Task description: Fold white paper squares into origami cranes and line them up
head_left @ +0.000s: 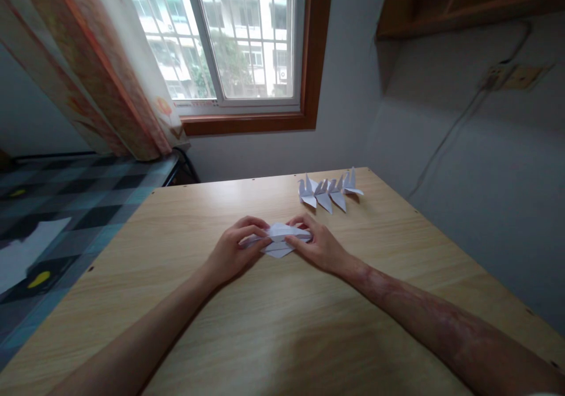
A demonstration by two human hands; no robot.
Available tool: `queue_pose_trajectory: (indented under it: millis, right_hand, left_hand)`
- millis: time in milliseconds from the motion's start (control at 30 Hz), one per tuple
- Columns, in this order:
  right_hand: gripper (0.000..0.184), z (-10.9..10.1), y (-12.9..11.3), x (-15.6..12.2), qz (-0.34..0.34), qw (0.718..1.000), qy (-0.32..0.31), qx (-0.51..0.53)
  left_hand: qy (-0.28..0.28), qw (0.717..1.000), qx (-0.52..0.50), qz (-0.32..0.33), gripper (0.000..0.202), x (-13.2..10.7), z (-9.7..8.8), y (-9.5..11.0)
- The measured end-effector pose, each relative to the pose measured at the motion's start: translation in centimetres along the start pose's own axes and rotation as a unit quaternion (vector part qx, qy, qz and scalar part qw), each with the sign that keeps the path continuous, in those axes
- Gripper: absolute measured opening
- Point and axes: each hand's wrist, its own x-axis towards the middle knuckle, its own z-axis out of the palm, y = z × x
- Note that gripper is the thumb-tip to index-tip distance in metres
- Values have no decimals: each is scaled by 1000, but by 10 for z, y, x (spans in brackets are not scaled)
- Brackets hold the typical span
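A partly folded piece of white paper lies on the wooden table, held between both hands. My left hand pinches its left end with curled fingers. My right hand presses and grips its right end, thumb on top. Farther back on the table stand a row of finished white paper cranes, apart from my hands.
A window with bars and a patterned curtain are beyond the table's far edge. A bed with a checked cover lies to the left. A grey wall runs along the right, with a wooden shelf above.
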Motion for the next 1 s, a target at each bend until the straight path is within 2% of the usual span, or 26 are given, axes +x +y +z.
queue_pose_trajectory:
  millis: [100,167,400,533,600,733,800,900,1000]
  right_hand:
    - [39,0,1,0,17,999,-2,29]
    - [42,0,3,0,17,999,1,30]
    - [16,-2,-2,-1,-14,1000,-9,18]
    - [13,-2,-2,-1,-34,999,19,6]
    - [19,-1,0,-1,-45,999,28,0]
    - [40,3,1,0,-33,999,17,13]
    - [35,3,-1,0,-43,999,0,-4]
    - [17,0,-3,0,-94,995,4,-41]
    - [17,-2,-3,0,-117,992,16,-53]
  left_hand:
    - [7,1000,7,8,14,-2,1,-1]
    - [4,1000,5,1,14,-3,2,-1]
    - [-6,999,-14,-51,18,0,1,4]
    - [10,994,-49,-102,18,-1,1,0]
    - [24,992,-49,-112,18,-2,2,-2]
    - [87,993,-25,-73,17,-4,2,2]
    - [108,994,0,-33,14,-5,2,6]
    - [120,991,39,33,7,-6,2,12]
    - [92,990,65,86,11,-6,3,13]
